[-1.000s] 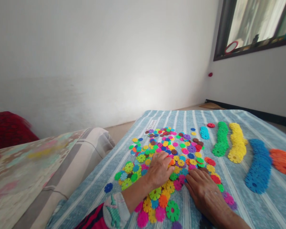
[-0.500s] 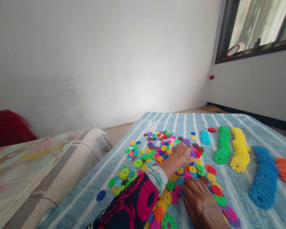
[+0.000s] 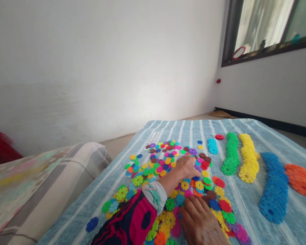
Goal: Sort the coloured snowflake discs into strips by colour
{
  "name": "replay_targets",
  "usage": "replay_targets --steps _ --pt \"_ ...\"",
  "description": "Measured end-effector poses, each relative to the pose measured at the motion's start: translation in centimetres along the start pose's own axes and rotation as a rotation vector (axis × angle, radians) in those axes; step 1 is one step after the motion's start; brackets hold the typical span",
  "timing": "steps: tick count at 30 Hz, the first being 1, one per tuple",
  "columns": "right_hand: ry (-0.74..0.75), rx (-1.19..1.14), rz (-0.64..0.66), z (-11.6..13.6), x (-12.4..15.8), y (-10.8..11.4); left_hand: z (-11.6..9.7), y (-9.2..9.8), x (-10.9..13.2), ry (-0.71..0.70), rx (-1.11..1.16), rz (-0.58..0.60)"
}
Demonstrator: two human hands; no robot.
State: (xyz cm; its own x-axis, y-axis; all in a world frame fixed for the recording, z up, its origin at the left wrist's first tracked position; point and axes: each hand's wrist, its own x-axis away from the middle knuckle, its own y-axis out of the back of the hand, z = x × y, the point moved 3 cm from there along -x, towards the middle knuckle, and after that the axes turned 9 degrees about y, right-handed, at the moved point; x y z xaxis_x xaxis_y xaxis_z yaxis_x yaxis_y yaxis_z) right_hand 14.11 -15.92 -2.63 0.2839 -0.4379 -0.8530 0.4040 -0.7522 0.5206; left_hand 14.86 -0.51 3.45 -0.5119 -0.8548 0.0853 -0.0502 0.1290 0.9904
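My left hand (image 3: 186,166) reaches into the spread of small notched plastic discs, fingers curled and thumb closed at a dark blue disc (image 3: 196,178). Nearer me, my right hand (image 3: 200,219) rests low over the same spread, its fingers bent and close together. What lies under its palm is hidden, though a bit of blue shows beside its fingertips. Loose flower-shaped discs (image 3: 137,180) of many colours surround both hands, including yellow discs (image 3: 170,219) and red discs (image 3: 218,181).
Overlapping rows sorted by colour lie to the right: light blue (image 3: 212,146), green (image 3: 231,154), yellow (image 3: 249,158), blue (image 3: 274,190) and orange (image 3: 299,180). A striped cloth (image 3: 193,131) covers the surface. A bed (image 3: 53,183) stands at left, a window (image 3: 265,27) at upper right.
The view has turned slightly right, so everything sits further left. My left hand has drawn its fingers in and closed over the discs. My right hand stays low over the spread.
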Motion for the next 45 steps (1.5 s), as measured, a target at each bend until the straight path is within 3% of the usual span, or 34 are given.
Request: replay_targets --steps 5,11,16,23,38,45 --pt "0.05 0.062 -0.114 0.0 -0.3 -0.2 0.5 0.8 -1.0 0.012 0.078 -0.086" --pt "0.02 0.1 -0.174 -0.1 -0.2 -0.9 0.9 2.0 -5.9 0.13 0.068 -0.148" --pt "0.092 0.138 -0.207 -0.1 -0.3 -1.1 0.0 1.6 -8.3 0.175 0.029 -0.123" --pt "-0.042 0.112 -0.211 0.4 0.7 -2.1 -0.6 1.4 -8.4 0.181 -0.019 -0.057" --pt "-0.048 0.088 -0.214 0.4 0.6 -1.9 -1.0 1.2 -10.0 0.157 -0.073 0.073" --pt "-0.009 0.112 -0.188 0.4 0.8 -2.1 -0.4 1.5 -9.4 0.085 -0.052 0.077"
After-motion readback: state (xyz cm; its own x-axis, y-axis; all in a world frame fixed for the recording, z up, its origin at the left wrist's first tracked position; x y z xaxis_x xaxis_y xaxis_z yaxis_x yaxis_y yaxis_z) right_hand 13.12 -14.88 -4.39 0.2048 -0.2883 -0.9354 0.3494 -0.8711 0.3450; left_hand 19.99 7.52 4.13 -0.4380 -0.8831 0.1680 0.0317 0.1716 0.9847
